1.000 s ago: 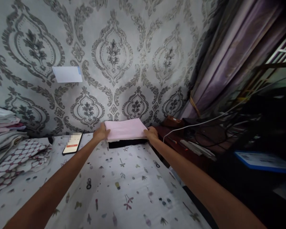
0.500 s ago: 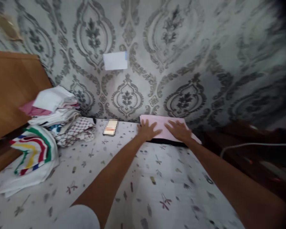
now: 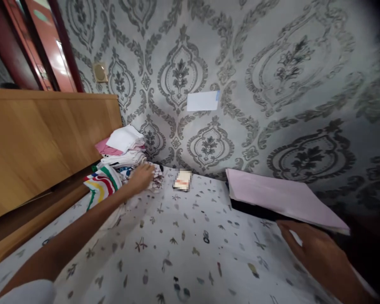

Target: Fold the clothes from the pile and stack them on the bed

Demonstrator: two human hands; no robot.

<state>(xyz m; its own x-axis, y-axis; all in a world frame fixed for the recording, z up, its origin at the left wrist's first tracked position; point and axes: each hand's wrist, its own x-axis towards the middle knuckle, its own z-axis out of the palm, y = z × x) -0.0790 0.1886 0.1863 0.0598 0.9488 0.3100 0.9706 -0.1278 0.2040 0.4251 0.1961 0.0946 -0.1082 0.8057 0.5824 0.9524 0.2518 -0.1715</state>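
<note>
My left hand point(image 3: 142, 177) lies on a checked cloth point(image 3: 157, 175) at the lower right of a pile of folded clothes. Its fingers are bent together; what is under them is hidden. White and pink folded clothes point(image 3: 125, 138) top the pile, and a white cloth with coloured stripes point(image 3: 104, 185) lies at the front. My right hand point(image 3: 316, 249) is low on the right at the bed's side, fingers curled, with a white patch showing between thumb and fingers. Just beyond it a folded pink cloth point(image 3: 278, 196) lies on something black against the wall.
A small pixelated item point(image 3: 183, 180) sits on the patterned bed sheet point(image 3: 177, 228) near the wall. The wooden headboard point(image 3: 50, 139) stands at the left, beside the pile. A white card point(image 3: 203, 101) is on the patterned wall. Dark space borders the bed at the right.
Both hands have left the pink cloth, where they lay flat with fingers spread. The left went to the clothes pile, the right came nearer me. The view has turned left.
</note>
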